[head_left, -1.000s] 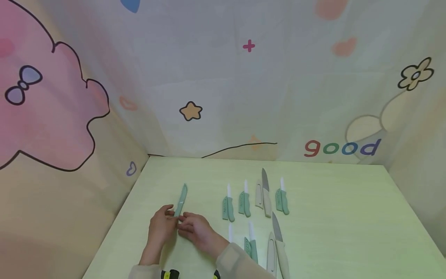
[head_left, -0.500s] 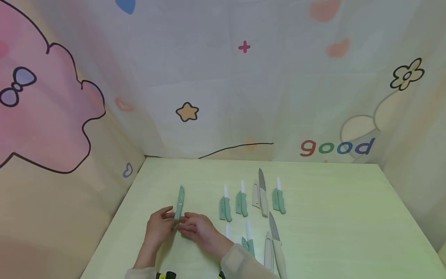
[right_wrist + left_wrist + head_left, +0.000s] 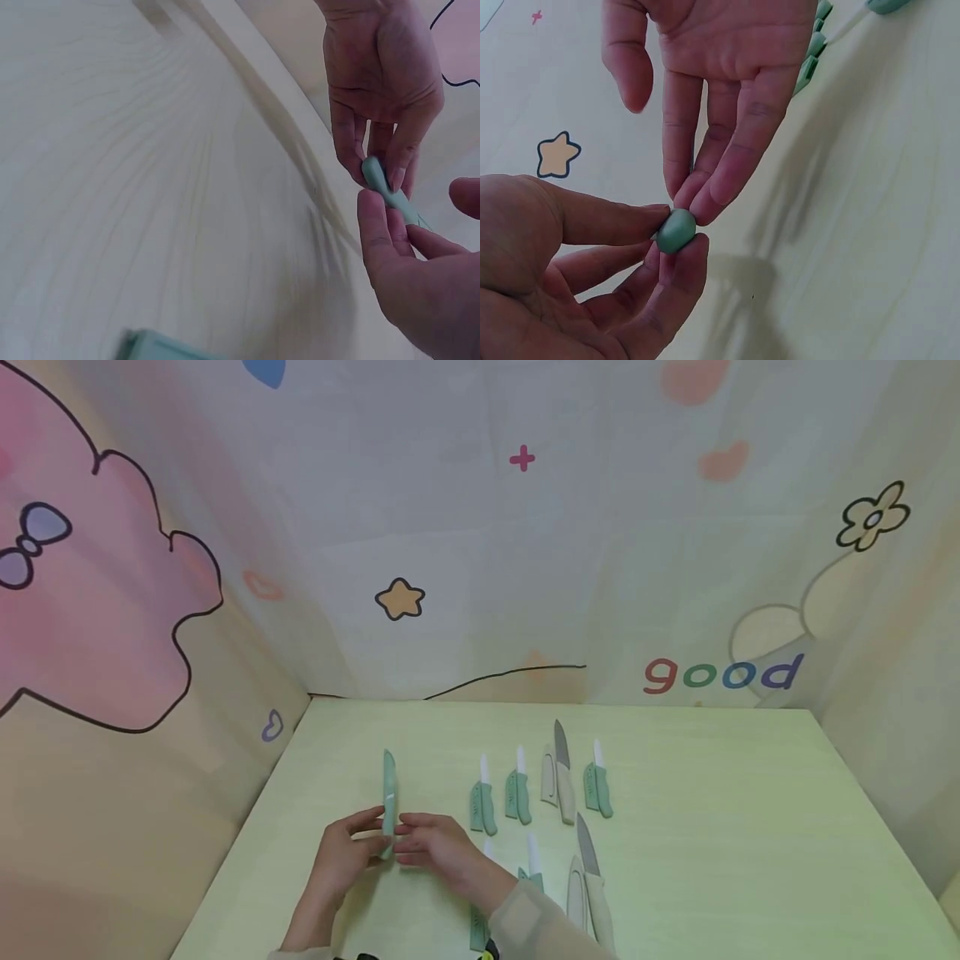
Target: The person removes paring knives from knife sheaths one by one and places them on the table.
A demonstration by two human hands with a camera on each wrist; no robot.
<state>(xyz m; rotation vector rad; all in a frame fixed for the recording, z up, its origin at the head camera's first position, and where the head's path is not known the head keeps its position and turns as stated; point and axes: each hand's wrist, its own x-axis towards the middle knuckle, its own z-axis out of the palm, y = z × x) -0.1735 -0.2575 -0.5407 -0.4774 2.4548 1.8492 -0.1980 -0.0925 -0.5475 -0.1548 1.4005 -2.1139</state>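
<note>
My left hand [image 3: 341, 856] pinches the lower handle of a green paring knife [image 3: 389, 793] between thumb and fingers. A green sheath covers the blade, which points away from me. In the left wrist view the rounded butt of the handle [image 3: 676, 231] shows between the fingertips. My right hand [image 3: 446, 852] is on the other side, thumb apart, its nearly straight fingertips right at the handle. From the right wrist view, the left thumb lies along the handle [image 3: 373, 171], with the right fingers [image 3: 373, 214] beside it.
Right of the hands lie several green-handled knives [image 3: 487, 810] with white blades, green sheaths [image 3: 477, 810] beside them. Two cream-handled knives [image 3: 567, 793] with grey blades lie there too, with cream sheaths [image 3: 576, 893]. The right forearm covers part of the nearer row. A printed curtain [image 3: 450, 527] stands behind the table.
The knife has turned from leaning right to pointing nearly straight away from me. Both hands stay at its handle. The whole head view has shifted slightly.
</note>
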